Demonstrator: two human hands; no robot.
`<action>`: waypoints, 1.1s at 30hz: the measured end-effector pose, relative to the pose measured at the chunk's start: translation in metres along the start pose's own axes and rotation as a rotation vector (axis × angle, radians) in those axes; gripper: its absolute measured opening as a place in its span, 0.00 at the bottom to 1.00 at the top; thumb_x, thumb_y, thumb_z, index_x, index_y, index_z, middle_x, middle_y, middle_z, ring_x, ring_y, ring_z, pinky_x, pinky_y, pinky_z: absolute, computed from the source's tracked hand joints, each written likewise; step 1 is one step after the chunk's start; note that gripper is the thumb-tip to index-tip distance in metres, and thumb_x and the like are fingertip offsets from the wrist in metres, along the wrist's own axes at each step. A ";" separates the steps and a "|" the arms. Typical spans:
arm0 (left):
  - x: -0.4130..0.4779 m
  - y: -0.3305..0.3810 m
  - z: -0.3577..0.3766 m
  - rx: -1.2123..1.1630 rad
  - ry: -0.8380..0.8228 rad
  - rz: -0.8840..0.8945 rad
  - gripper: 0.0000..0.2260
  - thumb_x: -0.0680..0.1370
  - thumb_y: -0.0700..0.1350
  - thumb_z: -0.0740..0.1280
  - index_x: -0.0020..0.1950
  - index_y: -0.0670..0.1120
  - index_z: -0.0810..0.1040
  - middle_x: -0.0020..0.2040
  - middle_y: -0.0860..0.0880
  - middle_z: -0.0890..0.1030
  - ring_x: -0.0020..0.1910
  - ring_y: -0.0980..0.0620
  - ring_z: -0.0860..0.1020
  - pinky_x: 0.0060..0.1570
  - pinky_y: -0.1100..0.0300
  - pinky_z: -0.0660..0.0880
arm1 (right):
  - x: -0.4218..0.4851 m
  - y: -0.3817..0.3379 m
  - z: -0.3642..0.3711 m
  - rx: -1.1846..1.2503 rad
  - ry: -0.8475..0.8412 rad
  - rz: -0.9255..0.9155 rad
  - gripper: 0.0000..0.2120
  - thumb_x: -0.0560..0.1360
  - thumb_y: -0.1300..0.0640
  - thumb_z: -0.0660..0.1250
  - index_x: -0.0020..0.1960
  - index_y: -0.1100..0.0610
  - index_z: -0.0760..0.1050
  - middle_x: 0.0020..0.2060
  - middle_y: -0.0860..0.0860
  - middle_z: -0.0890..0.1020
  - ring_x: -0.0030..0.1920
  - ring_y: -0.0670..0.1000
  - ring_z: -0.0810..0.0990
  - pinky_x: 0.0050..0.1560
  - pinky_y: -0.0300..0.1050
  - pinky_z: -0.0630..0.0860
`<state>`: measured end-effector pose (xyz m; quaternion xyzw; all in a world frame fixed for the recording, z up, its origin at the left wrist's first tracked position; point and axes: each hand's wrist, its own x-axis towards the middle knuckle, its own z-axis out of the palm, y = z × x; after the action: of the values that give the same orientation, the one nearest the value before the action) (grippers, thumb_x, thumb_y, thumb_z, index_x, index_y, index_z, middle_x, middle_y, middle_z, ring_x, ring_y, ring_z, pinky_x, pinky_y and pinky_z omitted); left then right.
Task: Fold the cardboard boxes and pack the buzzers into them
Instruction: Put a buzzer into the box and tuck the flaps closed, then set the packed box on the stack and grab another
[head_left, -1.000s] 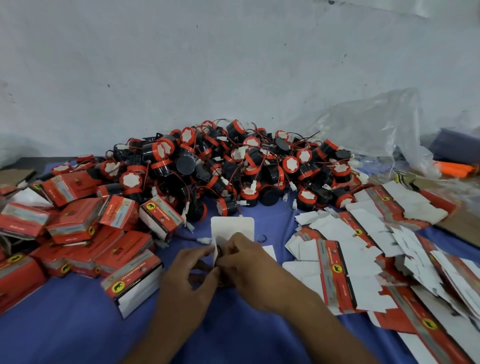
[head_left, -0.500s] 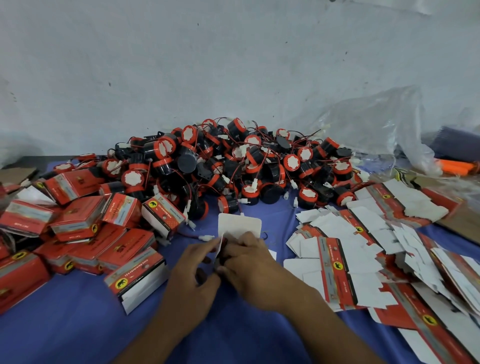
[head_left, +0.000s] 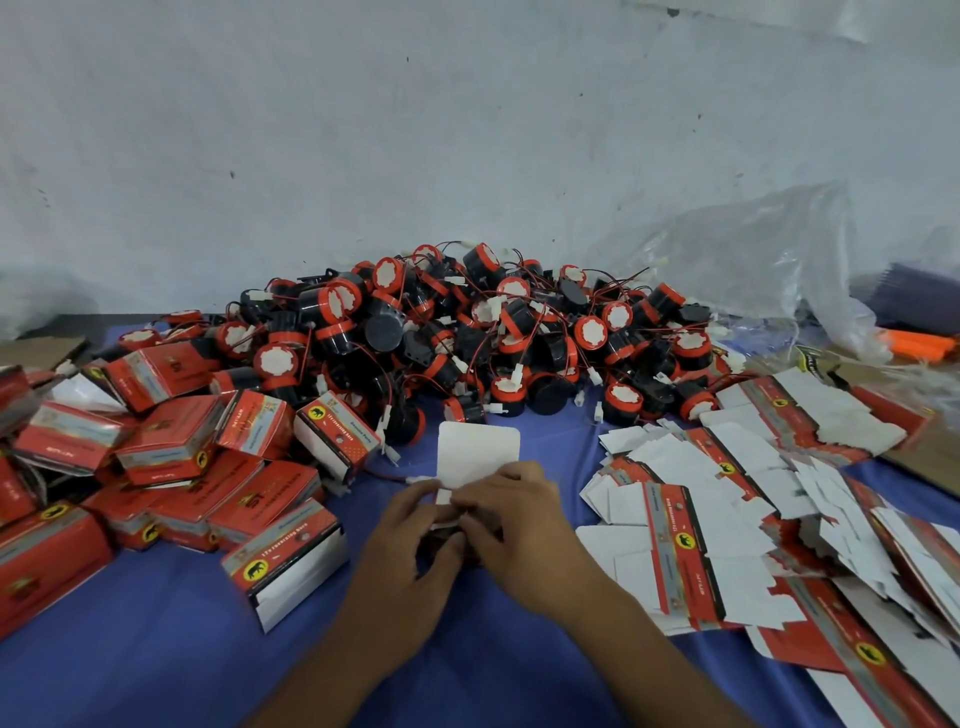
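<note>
Head: hands (head_left: 405, 551) (head_left: 519, 525) on box (head_left: 470, 475) (flap (head_left: 478, 447) open)

Head-worn view, forward-down, seemingly close

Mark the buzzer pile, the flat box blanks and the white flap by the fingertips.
buzzer pile (head_left: 470, 338), head view, middle of the heap.
flat box blanks (head_left: 685, 545), head view, red strip of nearest blank.
white flap (head_left: 478, 449), head view, centre of its face.

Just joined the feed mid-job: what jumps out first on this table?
A big heap of red-and-black buzzers sits at the back centre. Folded red boxes crowd the left, flat box blanks fan out on the right. Front centre, the left hand and right hand pinch a white-flapped box.
</note>
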<state>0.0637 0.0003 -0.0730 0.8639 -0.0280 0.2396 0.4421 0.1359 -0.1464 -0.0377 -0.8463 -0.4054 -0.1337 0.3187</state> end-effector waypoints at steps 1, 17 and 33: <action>0.000 0.000 -0.001 0.015 -0.014 -0.013 0.12 0.80 0.46 0.67 0.62 0.59 0.76 0.71 0.64 0.64 0.71 0.67 0.62 0.66 0.68 0.66 | 0.002 0.001 -0.003 0.026 -0.029 -0.017 0.08 0.79 0.58 0.65 0.51 0.55 0.83 0.46 0.48 0.85 0.53 0.50 0.74 0.59 0.45 0.68; 0.008 -0.010 -0.016 -0.170 -0.005 -0.174 0.20 0.73 0.46 0.75 0.62 0.56 0.77 0.61 0.59 0.78 0.61 0.66 0.75 0.59 0.66 0.75 | -0.001 0.001 -0.006 0.333 -0.039 0.195 0.12 0.76 0.61 0.71 0.58 0.53 0.82 0.46 0.35 0.83 0.51 0.40 0.81 0.54 0.35 0.77; 0.003 -0.003 -0.016 -0.144 0.026 -0.065 0.14 0.78 0.43 0.69 0.62 0.54 0.78 0.59 0.60 0.79 0.61 0.62 0.76 0.56 0.70 0.73 | 0.007 -0.011 0.009 0.129 0.073 0.229 0.22 0.75 0.56 0.69 0.69 0.51 0.73 0.50 0.50 0.84 0.56 0.52 0.77 0.58 0.47 0.74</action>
<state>0.0612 0.0154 -0.0660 0.8271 -0.0116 0.2338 0.5110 0.1317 -0.1316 -0.0366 -0.8592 -0.3022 -0.1010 0.4004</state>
